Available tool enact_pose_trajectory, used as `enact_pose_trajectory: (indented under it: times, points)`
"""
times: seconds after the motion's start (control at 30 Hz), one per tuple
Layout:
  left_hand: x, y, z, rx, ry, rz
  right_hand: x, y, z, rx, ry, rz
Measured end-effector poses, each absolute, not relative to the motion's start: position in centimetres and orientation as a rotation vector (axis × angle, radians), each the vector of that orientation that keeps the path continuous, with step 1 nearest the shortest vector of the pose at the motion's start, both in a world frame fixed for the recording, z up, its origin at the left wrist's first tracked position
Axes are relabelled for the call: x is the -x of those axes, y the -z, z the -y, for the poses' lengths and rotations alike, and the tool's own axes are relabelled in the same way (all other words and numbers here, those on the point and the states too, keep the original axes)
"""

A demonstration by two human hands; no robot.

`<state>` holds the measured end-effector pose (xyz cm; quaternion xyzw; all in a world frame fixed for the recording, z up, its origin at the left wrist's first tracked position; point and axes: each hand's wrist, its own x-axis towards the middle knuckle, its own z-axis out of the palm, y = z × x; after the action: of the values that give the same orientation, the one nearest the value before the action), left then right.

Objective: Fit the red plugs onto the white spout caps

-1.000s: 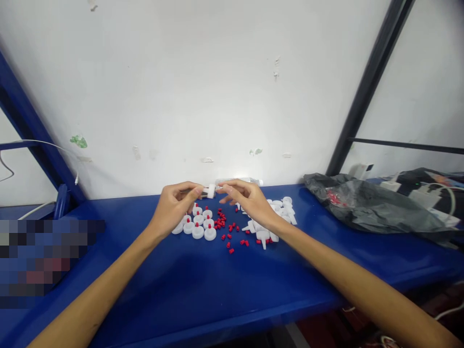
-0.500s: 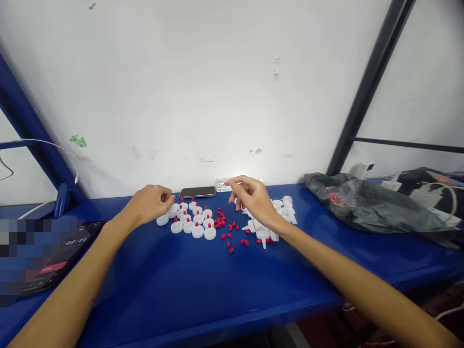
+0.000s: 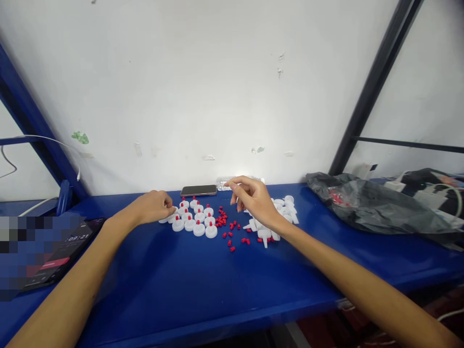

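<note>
My left hand (image 3: 154, 207) is at the left edge of a group of white nozzle caps (image 3: 199, 229), most with small red tips standing upright. Its fingers are closed at one white cap (image 3: 175, 211), which they partly cover. My right hand (image 3: 252, 195) hangs above a pile of white nozzle caps without red tips (image 3: 263, 233), fingers loosely bent and apart, with nothing visible in them. Loose small red tips (image 3: 230, 234) lie scattered between the two groups. Part of the right pile is hidden beneath my right hand.
A phone (image 3: 198, 190) lies by the wall, beside a clear plastic item (image 3: 223, 183). Another phone (image 3: 67, 253) is at the left, partly blurred out. A dark plastic bag (image 3: 369, 212) with red pieces sits at the right on the blue table (image 3: 203, 295).
My left hand has lowered slightly and its fingers have come down onto a white cap at the group's left edge. My right hand has hardly moved. The view has shifted a little.
</note>
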<state>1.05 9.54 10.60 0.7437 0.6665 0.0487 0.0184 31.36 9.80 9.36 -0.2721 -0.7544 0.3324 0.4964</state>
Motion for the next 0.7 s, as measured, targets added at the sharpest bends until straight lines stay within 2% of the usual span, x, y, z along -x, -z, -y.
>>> enact_pose_trajectory:
  times: [0.43,0.57,0.7]
  points:
    - [-1.0,-10.5,-9.6,-2.345,-0.238,-2.062,-31.6,-9.7,-9.7,0.729,-0.762,1.953]
    - [-2.0,-11.2,-9.1,-2.513,-0.517,-2.067,-33.0,-11.1,-10.4,0.753,-0.82,2.023]
    - [-5.3,-11.1,-7.8,-2.631,-0.826,-1.808,-35.3,-12.2,-11.5,0.796,-0.901,2.402]
